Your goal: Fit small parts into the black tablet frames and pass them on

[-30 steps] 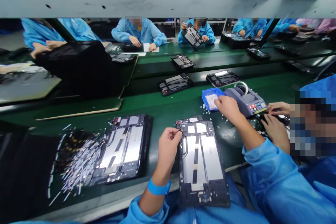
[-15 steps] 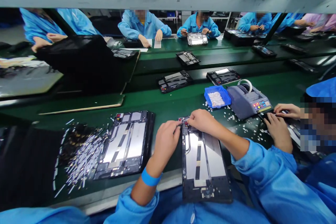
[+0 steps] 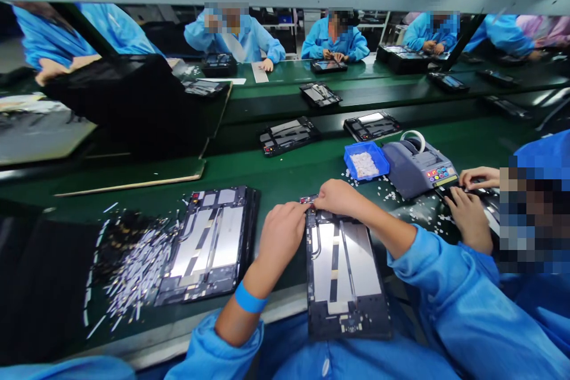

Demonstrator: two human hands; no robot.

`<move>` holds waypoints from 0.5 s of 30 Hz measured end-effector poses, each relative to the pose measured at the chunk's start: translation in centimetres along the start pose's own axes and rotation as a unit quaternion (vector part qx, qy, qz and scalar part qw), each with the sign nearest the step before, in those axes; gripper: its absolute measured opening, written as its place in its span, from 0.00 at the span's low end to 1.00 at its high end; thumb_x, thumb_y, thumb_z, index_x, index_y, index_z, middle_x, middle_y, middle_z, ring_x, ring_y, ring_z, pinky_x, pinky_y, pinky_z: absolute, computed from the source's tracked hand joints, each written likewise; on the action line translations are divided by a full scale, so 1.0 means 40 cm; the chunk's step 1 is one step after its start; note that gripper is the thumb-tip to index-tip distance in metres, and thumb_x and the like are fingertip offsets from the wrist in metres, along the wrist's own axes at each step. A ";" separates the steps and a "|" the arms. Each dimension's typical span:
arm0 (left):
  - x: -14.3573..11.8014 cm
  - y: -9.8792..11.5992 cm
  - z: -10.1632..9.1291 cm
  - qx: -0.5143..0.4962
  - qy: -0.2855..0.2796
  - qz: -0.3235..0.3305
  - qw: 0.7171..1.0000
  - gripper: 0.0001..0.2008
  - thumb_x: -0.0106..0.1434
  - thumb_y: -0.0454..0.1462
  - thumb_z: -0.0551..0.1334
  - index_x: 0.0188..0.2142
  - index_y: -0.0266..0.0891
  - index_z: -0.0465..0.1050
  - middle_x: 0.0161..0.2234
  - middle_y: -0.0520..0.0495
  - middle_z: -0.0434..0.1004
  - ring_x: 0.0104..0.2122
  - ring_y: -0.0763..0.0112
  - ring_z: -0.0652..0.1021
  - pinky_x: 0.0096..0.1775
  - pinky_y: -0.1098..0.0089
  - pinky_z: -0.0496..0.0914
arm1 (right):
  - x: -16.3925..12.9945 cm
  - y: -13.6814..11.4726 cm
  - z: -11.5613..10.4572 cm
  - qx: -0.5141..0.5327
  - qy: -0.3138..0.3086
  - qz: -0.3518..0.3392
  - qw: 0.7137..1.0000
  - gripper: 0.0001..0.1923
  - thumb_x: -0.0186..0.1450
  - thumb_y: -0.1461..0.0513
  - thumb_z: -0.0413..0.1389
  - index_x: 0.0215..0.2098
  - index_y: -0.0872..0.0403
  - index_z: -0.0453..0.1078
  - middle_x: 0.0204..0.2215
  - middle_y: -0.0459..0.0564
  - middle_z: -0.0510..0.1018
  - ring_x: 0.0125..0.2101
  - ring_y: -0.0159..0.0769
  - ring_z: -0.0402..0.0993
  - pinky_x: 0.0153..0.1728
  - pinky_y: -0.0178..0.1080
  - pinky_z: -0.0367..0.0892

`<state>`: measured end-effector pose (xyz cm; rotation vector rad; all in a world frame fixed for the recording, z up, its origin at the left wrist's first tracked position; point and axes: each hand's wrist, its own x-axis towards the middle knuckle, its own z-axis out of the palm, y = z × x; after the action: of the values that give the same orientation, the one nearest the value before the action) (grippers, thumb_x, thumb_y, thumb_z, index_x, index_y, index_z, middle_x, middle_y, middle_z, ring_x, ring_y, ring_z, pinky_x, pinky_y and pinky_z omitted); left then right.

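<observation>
Both hands are at the top edge of the open tablet [image 3: 345,273], which lies lengthwise in front of the person, its near end hanging over the edge of the green bench [image 3: 285,175]; the left hand [image 3: 281,233] has its fingers curled and drawn together against the upper left corner, and the right hand [image 3: 341,197] lies over the top edge just beside it, fingertips bunched as if pressing or pinching something small there, though what sits under them is too small to make out. I'd judge this piece to be in mid-fitting: the silver plates and black strips inside are already in place, and only that top corner is being worked. A second open tablet [image 3: 209,243] lies to the left, untouched, beside a scatter of white strips [image 3: 133,273]. The blue tray [image 3: 366,161] of small white bits sits just beyond the right hand, next to the grey tape dispenser [image 3: 418,167]; a neighbour's hands [image 3: 465,211] work on the right.
</observation>
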<state>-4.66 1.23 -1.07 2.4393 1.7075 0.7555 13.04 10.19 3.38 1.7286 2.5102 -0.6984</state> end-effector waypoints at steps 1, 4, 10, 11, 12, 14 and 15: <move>0.004 0.000 -0.002 0.004 -0.002 0.002 1.000 0.15 0.72 0.35 0.56 0.52 0.43 0.78 0.45 0.42 0.83 0.42 0.57 0.78 0.46 0.59 0.69 | 0.004 -0.001 -0.007 0.000 -0.017 -0.005 1.000 0.13 0.63 0.56 0.59 0.32 0.54 0.84 0.29 0.55 0.85 0.30 0.40 0.80 0.26 0.35 0.59; 0.012 0.000 -0.006 0.024 -0.011 0.013 1.000 0.15 0.71 0.34 0.56 0.52 0.44 0.79 0.44 0.41 0.83 0.41 0.56 0.77 0.43 0.59 0.69 | 0.014 -0.006 -0.020 -0.012 -0.043 -0.021 0.999 0.13 0.63 0.57 0.60 0.34 0.55 0.84 0.30 0.56 0.85 0.31 0.40 0.80 0.26 0.35 0.60; 0.014 0.020 -0.014 0.111 -0.065 0.043 0.991 0.18 0.69 0.31 0.57 0.53 0.46 0.79 0.45 0.41 0.82 0.37 0.55 0.76 0.36 0.58 0.65 | 0.017 -0.006 -0.011 0.004 -0.033 -0.016 0.999 0.10 0.63 0.58 0.60 0.34 0.54 0.83 0.32 0.55 0.85 0.33 0.41 0.80 0.28 0.35 0.61; 0.015 0.025 -0.015 0.131 -0.072 0.045 0.988 0.18 0.69 0.30 0.56 0.54 0.45 0.79 0.45 0.40 0.82 0.38 0.54 0.76 0.35 0.58 0.64 | 0.011 0.003 -0.010 0.016 -0.025 -0.025 0.999 0.10 0.64 0.58 0.60 0.35 0.54 0.82 0.32 0.53 0.85 0.33 0.40 0.80 0.29 0.35 0.61; 0.018 0.028 -0.017 0.150 -0.078 0.047 0.985 0.19 0.69 0.30 0.56 0.54 0.45 0.78 0.46 0.40 0.82 0.38 0.54 0.76 0.35 0.58 0.64 | 0.002 0.014 -0.009 0.024 -0.004 -0.036 0.999 0.09 0.65 0.59 0.59 0.36 0.54 0.81 0.32 0.52 0.85 0.33 0.40 0.79 0.30 0.35 0.62; 0.026 0.030 -0.020 0.165 -0.088 0.049 0.981 0.19 0.69 0.30 0.56 0.54 0.44 0.78 0.46 0.39 0.81 0.38 0.53 0.76 0.35 0.58 0.65 | -0.023 0.046 -0.006 0.015 0.075 -0.057 0.995 0.10 0.69 0.61 0.56 0.41 0.54 0.80 0.37 0.54 0.84 0.38 0.41 0.79 0.37 0.36 0.64; 0.030 0.028 -0.020 0.157 -0.091 0.048 0.982 0.19 0.68 0.29 0.56 0.53 0.44 0.79 0.46 0.39 0.81 0.39 0.53 0.76 0.36 0.58 0.66 | -0.037 0.064 -0.004 0.000 0.117 -0.065 0.991 0.11 0.71 0.62 0.55 0.44 0.55 0.79 0.40 0.55 0.84 0.41 0.42 0.78 0.41 0.36 0.64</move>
<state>-3.73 1.73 0.44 2.7110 1.7635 0.2707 15.95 9.69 3.01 1.7539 2.7972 -0.5285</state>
